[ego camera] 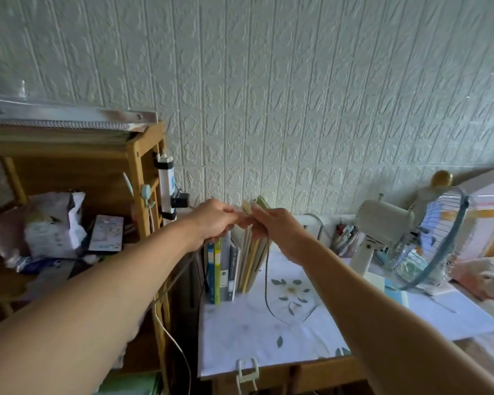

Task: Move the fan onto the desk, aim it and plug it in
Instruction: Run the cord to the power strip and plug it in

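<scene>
1. Both hands meet above the books; the left hand (216,220) and the right hand (274,228) are each pinched in a grip on something pale held between them, which I take to be the plug (247,208) end of the cord (266,280); the right hand's grip also has the cord, which drops from its fist.
2. Done, by the look of it: the fan (405,238) stands on the worktop (268,337) at the right, on its base, its cage turned toward the right and slightly forward; whether that aim is final is a guess.
3. Left to do, I judge: plugging in; a white power strip (166,186) is fixed upright to the post of the wooden shelf (137,172), just left of the hands, with a black adapter (180,200) already in it; the plug is near it but not in it.
4. The cord hangs down past the books (231,266) and curves across the flowered cloth; its run to the fan is lost near the base.
5. Hard to make out: the plug's pins are hidden by fingers, so I cannot tell which way it faces; the strip's free sockets do not show from this side; the fan's right edge and blades are blurred; other cables by the shelf post are too tangled to trace.
</scene>
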The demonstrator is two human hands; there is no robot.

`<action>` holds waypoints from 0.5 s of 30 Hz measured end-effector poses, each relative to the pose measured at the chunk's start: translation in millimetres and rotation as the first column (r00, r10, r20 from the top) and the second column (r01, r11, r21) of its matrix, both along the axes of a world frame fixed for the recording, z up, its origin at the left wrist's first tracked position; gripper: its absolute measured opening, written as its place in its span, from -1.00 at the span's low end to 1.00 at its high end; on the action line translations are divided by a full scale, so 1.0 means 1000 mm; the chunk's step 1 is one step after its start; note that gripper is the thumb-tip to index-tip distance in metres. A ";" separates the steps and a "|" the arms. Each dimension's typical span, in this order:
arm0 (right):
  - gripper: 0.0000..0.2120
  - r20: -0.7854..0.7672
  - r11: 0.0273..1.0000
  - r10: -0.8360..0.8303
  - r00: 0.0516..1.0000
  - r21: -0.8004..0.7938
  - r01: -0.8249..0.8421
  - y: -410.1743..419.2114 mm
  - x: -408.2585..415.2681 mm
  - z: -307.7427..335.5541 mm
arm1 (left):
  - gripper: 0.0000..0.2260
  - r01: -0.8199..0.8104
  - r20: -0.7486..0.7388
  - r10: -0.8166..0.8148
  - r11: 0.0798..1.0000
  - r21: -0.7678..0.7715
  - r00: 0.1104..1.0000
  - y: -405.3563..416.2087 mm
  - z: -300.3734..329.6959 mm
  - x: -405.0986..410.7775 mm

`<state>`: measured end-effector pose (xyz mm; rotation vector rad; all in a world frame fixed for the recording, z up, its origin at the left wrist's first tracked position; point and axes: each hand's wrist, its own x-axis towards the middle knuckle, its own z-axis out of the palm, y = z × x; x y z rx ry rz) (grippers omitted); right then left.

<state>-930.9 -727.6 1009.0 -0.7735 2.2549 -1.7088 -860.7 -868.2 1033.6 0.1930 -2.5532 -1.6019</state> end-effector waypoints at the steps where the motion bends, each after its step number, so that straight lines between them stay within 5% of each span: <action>1: -0.67 -0.045 0.999 -0.052 0.998 0.009 0.053 -0.001 0.000 0.005 | -0.80 0.025 0.000 -0.025 1.000 0.018 1.000 0.000 0.002 0.000; 5: -0.67 0.001 0.917 -0.393 0.919 -0.075 0.392 0.032 -0.022 0.014 | -0.80 0.041 0.048 -0.042 0.999 0.024 0.998 -0.023 0.007 0.007; 10: -0.66 -0.025 0.784 -0.620 0.785 0.014 0.620 0.072 -0.048 0.002 | -0.81 0.026 0.110 -0.025 1.000 -0.013 0.994 -0.044 0.004 0.004; 15: -0.66 0.197 0.679 -0.704 0.682 -0.096 0.728 0.084 -0.071 -0.013 | -0.84 0.039 0.131 0.016 0.912 -0.407 0.991 -0.035 0.004 -0.011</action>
